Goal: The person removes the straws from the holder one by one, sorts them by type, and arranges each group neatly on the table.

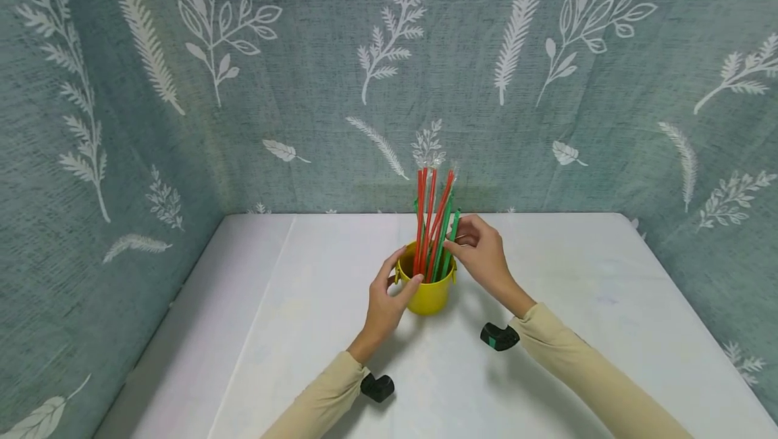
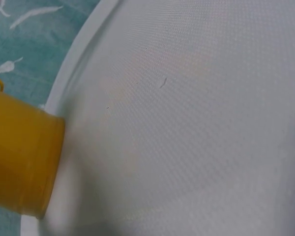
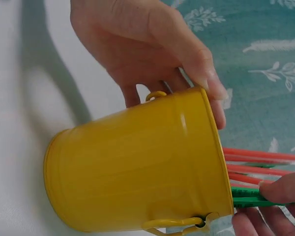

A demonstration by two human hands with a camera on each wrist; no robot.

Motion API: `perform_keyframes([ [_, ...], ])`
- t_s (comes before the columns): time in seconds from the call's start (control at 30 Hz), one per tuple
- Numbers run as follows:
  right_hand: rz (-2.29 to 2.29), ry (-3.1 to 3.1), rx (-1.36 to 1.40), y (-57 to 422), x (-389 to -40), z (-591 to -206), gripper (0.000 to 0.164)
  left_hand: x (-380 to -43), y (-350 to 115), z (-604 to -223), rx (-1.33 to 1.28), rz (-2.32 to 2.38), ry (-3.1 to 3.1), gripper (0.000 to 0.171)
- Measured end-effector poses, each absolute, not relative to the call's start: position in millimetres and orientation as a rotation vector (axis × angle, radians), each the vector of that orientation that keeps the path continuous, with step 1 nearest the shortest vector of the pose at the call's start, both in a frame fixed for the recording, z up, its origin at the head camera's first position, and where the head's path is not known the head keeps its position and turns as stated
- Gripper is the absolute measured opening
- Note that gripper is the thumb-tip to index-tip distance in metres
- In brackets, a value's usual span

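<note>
A small yellow bucket [image 1: 428, 298] stands upright on the white table, with ring-like handle lugs on its sides. Several long red sticks [image 1: 420, 209] with clear wrapping at their tops lean inside it, beside several green sticks [image 1: 446, 226]. My left hand [image 1: 383, 305] holds the bucket's left side, thumb and fingers at the rim. Over the bucket's right edge, my right hand [image 1: 485, 256] pinches a green stick [image 3: 250, 201] between thumb and fingers; dark printing shows on it in the right wrist view. The lower ends of the sticks are hidden inside the bucket.
The white table [image 1: 304, 331] ends at a green-grey cloth backdrop [image 1: 316, 88] printed with white leaves, which also rises along both sides. Black wrist devices [image 1: 377, 388] sit by both sleeves, close over the table.
</note>
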State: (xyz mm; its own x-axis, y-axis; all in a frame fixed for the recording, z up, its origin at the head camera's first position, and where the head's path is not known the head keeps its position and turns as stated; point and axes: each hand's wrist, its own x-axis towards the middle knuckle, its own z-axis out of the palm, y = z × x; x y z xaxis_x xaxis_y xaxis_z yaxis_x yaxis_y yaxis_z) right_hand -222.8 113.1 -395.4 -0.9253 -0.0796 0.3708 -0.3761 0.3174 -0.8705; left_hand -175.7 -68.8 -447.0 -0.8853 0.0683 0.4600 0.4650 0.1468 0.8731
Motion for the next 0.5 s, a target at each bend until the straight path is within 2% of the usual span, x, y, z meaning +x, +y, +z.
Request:
perform_keyframes([
  [0.17, 1.626, -2.292, 0.403, 115.9, -219.5, -394.7, 0.026, -175.7, -68.0, -446.5, -0.529, -1.814, -2.109, 0.051],
  [0.5, 1.683, -2.193, 0.363, 117.2, -218.4, -389.9, 0.035, -174.7, -67.5, -448.1, -0.518, -1.817, -2.095, 0.051],
])
